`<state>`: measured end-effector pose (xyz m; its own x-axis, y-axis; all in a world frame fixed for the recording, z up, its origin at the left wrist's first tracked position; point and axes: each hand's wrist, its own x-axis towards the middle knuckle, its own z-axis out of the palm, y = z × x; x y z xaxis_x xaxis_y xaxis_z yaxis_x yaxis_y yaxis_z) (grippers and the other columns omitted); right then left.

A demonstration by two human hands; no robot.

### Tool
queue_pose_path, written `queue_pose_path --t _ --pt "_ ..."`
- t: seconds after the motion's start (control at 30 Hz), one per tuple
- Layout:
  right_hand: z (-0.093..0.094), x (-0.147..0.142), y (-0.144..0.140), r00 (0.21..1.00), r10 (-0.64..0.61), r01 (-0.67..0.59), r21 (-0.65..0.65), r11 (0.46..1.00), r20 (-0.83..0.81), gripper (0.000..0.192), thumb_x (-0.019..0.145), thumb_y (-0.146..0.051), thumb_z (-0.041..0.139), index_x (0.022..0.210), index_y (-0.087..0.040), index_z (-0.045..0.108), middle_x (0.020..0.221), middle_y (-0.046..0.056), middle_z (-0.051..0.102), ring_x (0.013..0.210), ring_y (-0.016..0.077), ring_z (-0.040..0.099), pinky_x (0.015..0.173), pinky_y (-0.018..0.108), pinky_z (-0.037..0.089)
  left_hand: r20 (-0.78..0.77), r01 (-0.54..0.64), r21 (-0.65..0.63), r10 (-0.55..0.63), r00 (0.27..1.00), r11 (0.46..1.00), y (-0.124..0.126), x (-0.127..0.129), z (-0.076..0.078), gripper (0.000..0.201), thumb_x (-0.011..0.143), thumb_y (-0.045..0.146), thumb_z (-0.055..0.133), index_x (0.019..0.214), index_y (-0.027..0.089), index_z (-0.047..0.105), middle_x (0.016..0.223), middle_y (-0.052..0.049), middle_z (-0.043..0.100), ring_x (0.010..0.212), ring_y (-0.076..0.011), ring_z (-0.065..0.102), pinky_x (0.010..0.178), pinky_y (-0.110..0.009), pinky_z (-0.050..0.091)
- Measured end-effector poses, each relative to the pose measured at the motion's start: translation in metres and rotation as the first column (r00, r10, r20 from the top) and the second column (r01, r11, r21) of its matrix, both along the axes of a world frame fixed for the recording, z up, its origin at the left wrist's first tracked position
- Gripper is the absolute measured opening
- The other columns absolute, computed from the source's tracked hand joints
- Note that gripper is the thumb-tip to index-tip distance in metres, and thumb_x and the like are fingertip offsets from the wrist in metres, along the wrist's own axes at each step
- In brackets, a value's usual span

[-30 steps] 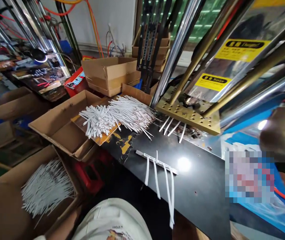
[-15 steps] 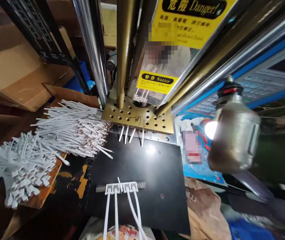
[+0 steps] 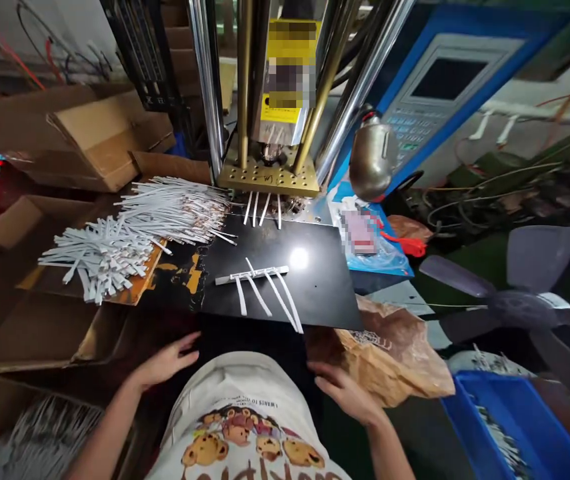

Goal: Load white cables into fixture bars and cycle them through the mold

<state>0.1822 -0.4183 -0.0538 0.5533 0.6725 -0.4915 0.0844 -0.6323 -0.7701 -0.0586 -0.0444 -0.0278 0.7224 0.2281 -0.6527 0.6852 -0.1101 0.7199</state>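
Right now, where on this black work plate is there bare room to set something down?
The black plate is bare on its right half, between the strip cluster and the brown paper bag, and along its near edge. The left side is crowded by the pile of white strips; the back edge by strips under the brass plate.

Machine label (image 3: pixel 292 63) pixelated, unreadable

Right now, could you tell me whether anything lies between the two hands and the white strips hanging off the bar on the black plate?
Nothing visible does. The left hand and right hand are open below the black plate; only bare plate edge separates them from the white strips.
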Motion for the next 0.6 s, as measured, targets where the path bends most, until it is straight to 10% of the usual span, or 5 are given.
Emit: queue_pose_path --t 0.13,0.23,0.33,0.6 --pt "0.080 0.040 0.034 0.991 -0.038 -0.020 0.419 0.908 0.129 0.034 0.099 -0.046 0.051 0.114 -0.021 0.069 0.105 0.011 0.073 0.091 0.0229 0.070 0.083 0.039 0.059 0.351 0.044 0.261 -0.137 0.927 0.964 0.011 0.036 0.061 0.050 0.092 0.057 0.056 0.125 0.020 0.066 0.110 -0.010 0.072 0.094 -0.0224 0.069 0.087 -0.034 0.055" --pt "0.102 0.073 0.109 0.824 -0.159 -0.134 0.459 0.878 0.544 0.026 0.097 -0.036 0.056 0.115 -0.021 0.068 0.114 0.011 0.070 0.106 0.0259 0.065 0.095 0.043 0.053 0.360 -0.104 0.752 -0.273 0.892 0.651 0.013 0.088 0.087 0.036 0.096 0.041 0.056 0.125 0.022 0.064 0.114 -0.008 0.067 0.099 -0.0238 0.067 0.088 -0.035 0.053" --pt "0.094 0.095 0.173 0.738 0.014 -0.341 0.355 0.871 0.675 0.029 0.094 -0.026 0.058 0.121 -0.019 0.067 0.117 0.013 0.069 0.107 0.0258 0.065 0.094 0.042 0.052 0.146 0.071 0.887 -0.423 0.894 0.456 0.016 0.130 0.088 0.024 0.095 0.030 0.059 0.116 0.019 0.064 0.113 -0.008 0.062 0.097 -0.0240 0.067 0.079 -0.032 0.053" --pt "0.095 0.149 0.212 0.777 0.486 -0.612 0.302 0.731 0.400 0.013 0.089 -0.023 0.066 0.090 -0.020 0.078 0.088 0.005 0.076 0.080 0.0191 0.071 0.075 0.029 0.054 0.109 0.240 0.835 -0.577 0.809 0.495 0.034 0.164 0.081 0.014 0.095 0.008 0.052 0.085 0.018 0.053 0.094 -0.001 0.054 0.079 -0.0149 0.062 0.069 -0.026 0.045"
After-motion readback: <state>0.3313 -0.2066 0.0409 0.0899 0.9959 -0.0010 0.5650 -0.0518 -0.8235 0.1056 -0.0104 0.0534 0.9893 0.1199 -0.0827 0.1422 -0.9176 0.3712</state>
